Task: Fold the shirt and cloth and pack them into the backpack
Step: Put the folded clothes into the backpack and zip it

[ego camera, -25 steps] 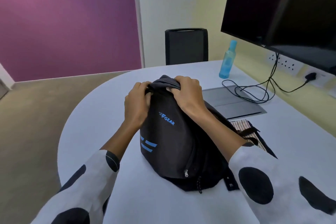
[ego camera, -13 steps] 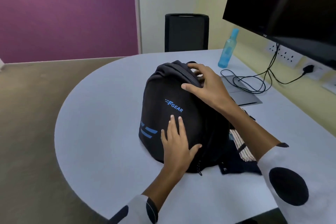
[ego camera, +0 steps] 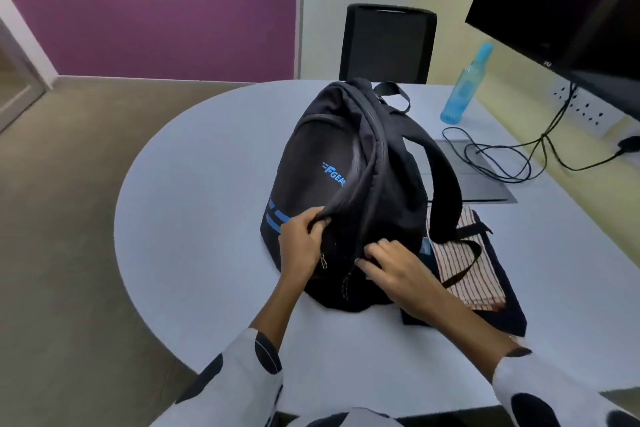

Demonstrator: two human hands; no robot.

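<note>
Head view. The backpack [ego camera: 349, 184] stands upright on the counter [ego camera: 207, 184], logo face turned left, straps to the right. Its zip seams run from the near base up over the crown, so the long axis of the opening lies near-to-far and upward.

My left hand [ego camera: 303, 246] pinches a fold of the front panel beside the seam, low on the near face, fingers clamped on the fabric. One metal zip pull [ego camera: 322, 263] hangs just below this hand.

My right hand [ego camera: 394, 270] rests at the next seam to the right, fingers [ego camera: 372, 250] curled against the fabric. I cannot tell whether they grip a pull or only press the cloth. A corded pull [ego camera: 345, 284] hangs just below and left of them.

The striped cloth [ego camera: 460, 270] lies folded on a dark folded garment, which I take to be the shirt [ego camera: 502, 302]. Both lie flat on the counter, touching the right base of the backpack, a strap lying over them. They are to the right of my right hand and near it; the left hand is farther off.

Judgement: the folding appears done and the packing not yet begun. The backpack seems to be zipped. The next move turns on running a pull upward and away along the seam while the left hand steadies the panel. The right hand is the nearer one to lift the stack.

A bottle [ego camera: 467, 87], cables [ego camera: 502, 156] and a chair [ego camera: 388, 42] stand at the far side.
</note>
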